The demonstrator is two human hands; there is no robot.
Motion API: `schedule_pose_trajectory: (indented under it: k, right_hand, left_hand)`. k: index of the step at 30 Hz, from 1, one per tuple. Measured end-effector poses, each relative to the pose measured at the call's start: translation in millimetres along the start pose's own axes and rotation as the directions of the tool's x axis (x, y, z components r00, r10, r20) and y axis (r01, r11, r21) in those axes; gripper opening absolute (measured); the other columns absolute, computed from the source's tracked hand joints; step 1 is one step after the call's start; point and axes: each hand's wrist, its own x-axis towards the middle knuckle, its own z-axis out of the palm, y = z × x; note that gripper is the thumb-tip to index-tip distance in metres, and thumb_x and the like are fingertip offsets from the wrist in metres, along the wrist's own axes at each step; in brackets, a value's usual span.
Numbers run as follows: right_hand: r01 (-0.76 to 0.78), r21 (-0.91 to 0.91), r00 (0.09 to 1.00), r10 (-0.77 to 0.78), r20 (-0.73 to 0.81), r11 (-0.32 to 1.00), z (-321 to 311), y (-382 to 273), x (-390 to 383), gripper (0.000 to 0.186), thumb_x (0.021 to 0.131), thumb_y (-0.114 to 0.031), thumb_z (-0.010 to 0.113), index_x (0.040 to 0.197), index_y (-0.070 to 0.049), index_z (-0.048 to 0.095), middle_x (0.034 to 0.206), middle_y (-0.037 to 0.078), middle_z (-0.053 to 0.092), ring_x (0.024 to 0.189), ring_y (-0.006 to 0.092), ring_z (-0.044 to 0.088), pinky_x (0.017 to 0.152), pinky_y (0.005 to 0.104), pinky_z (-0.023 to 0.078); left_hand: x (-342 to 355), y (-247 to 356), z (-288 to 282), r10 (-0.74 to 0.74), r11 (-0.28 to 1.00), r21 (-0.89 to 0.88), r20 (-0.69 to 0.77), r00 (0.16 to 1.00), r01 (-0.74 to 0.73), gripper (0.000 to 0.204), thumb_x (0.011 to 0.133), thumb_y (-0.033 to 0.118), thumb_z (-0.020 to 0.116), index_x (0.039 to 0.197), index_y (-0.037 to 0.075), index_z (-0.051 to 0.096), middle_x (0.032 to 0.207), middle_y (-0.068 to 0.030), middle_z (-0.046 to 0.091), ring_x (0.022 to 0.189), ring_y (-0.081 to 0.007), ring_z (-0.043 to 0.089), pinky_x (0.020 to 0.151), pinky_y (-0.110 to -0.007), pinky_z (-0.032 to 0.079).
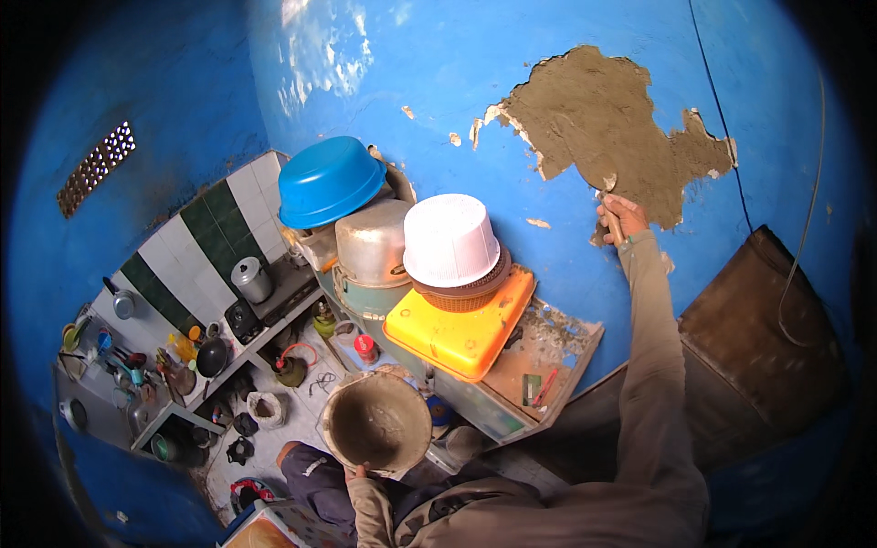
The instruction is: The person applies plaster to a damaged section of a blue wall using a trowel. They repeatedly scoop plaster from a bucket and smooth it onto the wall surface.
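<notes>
My right hand (pixel 625 216) is raised to the blue wall, its fingers closed around the handle of a trowel (pixel 615 232). The trowel's blade end meets the lower part of a grey-brown mortar patch (pixel 598 110), whose edges are ragged with chipped paint. Low in front of me, my left hand (pixel 360 472) grips the near rim of a mortar-smeared bucket (pixel 332 400). Its inside is coated grey-brown, and I cannot tell how much mortar it holds.
Beside the bucket, a cabinet (pixel 571 352) bears an orange tray (pixel 443 333), a white basket (pixel 452 239), a metal pot (pixel 370 242) and a blue basin (pixel 329 183). Cookware crowds a counter (pixel 239 352) at left. A cable (pixel 722 119) hangs down the wall near a brown panel (pixel 763 342).
</notes>
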Motion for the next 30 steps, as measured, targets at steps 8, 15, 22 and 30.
schedule_pose_trajectory:
  k: [8, 15, 22, 30]
  right_hand:
    - [0.062, -0.125, 0.996, -0.07, -0.056, 0.99, -11, 2, -19, 0.031, 0.084, -0.022, 0.057, 0.109, -0.004, 0.054, 0.078, 0.003, 0.06, 0.059, 0.0081, 0.05, 0.036, 0.0221, 0.04]
    - [0.128, -0.074, 0.985, -0.136, -0.106, 0.989, -48, 6, -28, 0.031, 0.084, -0.02, 0.056, 0.108, -0.002, 0.057, 0.081, 0.007, 0.061, 0.059, 0.0099, 0.05, 0.04, 0.0234, 0.04]
    - [0.212, -0.047, 0.958, -0.217, -0.188, 0.976, -57, 16, -51, 0.031, 0.086, -0.022, 0.054, 0.109, -0.002, 0.055, 0.079, 0.006, 0.058, 0.058, 0.0102, 0.05, 0.038, 0.0236, 0.04]
    - [0.385, -0.251, 0.888, -0.43, -0.161, 0.888, -7, 74, -58, 0.029, 0.088, -0.024, 0.052, 0.11, -0.006, 0.05, 0.076, 0.005, 0.054, 0.054, 0.0111, 0.051, 0.038, 0.0257, 0.041]
  left_hand:
    - [-12, 21, 21, -0.039, 0.991, -0.128, -0.08, 0.996, 0.029, 0.037, 0.078, 0.004, 0.054, 0.115, 0.006, 0.049, 0.07, 0.0002, 0.055, 0.043, -0.0093, 0.043, 0.04, -0.024, 0.033]
    - [-5, 14, 13, -0.032, 0.999, 0.013, -0.029, 0.999, 0.032, 0.039, 0.077, 0.005, 0.053, 0.117, 0.005, 0.049, 0.092, -0.0043, 0.059, 0.074, -0.0192, 0.057, 0.058, -0.033, 0.048]
    - [5, -11, -3, 0.029, 1.0, 0.011, -0.022, 0.999, -0.029, 0.031, 0.081, 0.008, 0.054, 0.112, 0.006, 0.051, 0.079, 0.0, 0.057, 0.054, -0.0112, 0.049, 0.047, -0.025, 0.04]
    - [-2, -7, 1, -0.015, 0.997, -0.077, -0.013, 1.0, 0.014, 0.04, 0.08, 0.004, 0.053, 0.119, 0.003, 0.046, 0.083, -0.0028, 0.058, 0.059, -0.0115, 0.052, 0.05, -0.026, 0.042]
